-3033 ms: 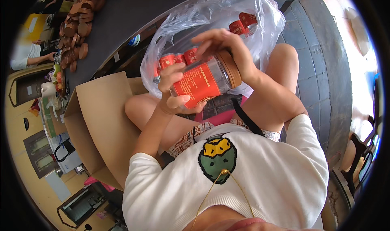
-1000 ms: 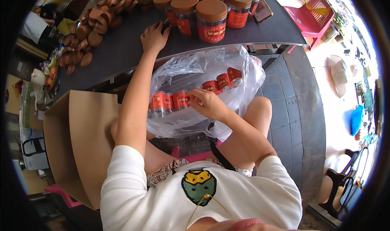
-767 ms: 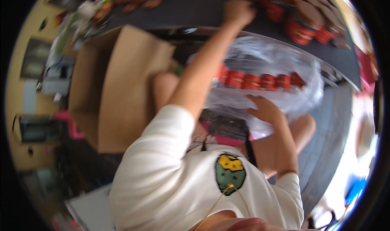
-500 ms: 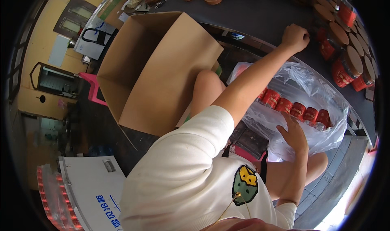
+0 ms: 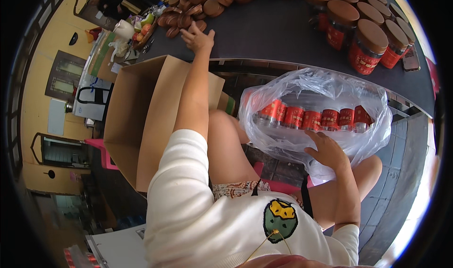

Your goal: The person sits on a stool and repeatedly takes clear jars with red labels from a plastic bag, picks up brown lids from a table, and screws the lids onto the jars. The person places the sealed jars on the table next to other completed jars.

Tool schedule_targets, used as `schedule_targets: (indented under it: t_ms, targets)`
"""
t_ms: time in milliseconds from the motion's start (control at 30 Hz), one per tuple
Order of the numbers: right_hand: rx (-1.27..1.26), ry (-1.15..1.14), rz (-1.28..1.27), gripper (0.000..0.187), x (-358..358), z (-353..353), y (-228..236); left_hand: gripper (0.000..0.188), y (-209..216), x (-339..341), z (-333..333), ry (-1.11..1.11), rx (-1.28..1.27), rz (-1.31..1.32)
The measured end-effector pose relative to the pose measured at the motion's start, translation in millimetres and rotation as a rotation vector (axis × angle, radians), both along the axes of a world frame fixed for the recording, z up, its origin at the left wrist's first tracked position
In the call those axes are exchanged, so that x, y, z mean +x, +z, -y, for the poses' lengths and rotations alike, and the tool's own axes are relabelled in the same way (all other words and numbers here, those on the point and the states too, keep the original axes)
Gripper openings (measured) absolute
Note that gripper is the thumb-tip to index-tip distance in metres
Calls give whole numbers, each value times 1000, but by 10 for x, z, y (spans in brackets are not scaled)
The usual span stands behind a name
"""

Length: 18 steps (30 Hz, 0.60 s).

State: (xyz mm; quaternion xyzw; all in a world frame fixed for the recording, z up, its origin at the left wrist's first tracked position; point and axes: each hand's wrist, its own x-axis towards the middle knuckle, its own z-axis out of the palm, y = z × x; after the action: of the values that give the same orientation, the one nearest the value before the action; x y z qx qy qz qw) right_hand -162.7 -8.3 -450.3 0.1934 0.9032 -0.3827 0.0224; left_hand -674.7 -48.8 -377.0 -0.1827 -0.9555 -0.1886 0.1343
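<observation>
My left hand (image 5: pixel 198 39), fingers spread, stretches out to the near edge of a heap of brown round lids (image 5: pixel 213 7) on the dark table. Its fingertips are at a few of the lids; I cannot tell whether they touch one. Beside my knees, a clear plastic bag (image 5: pixel 278 143) gapes open around a row of jars with red labels (image 5: pixel 312 120). My right hand (image 5: pixel 328 150) lies at the bag's near side with its fingers extended, close to the jars and holding nothing.
Jars with brown lids (image 5: pixel 369 41) stand grouped at the table's right end, a phone (image 5: pixel 411 60) beside them. At my left is an open cardboard box (image 5: pixel 158 112). A fruit basket (image 5: pixel 144 34) sits at the table's far left. The dark table (image 5: pixel 264 34) runs across in front.
My left hand has swung from beside the lidded jars on the right to the lid heap on the left, and its curled fingers have spread. My right hand stays by the bagged jars.
</observation>
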Motion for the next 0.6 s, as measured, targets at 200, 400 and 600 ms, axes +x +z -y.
schedule_targets:
  t_ms: [200, 400, 600]
  targets:
    - [42, -34, 6, 57, -15, -130, -205, 89, 26, -231, -101, 63, 24, 89]
    - [48, -57, 32, 54, -22, -182, -266, 64, 25, -373, -38, -249, 41, 65]
    - [91, -63, -12, 53, -61, -159, -359, 59, -36, -100, -49, -652, 92, -136]
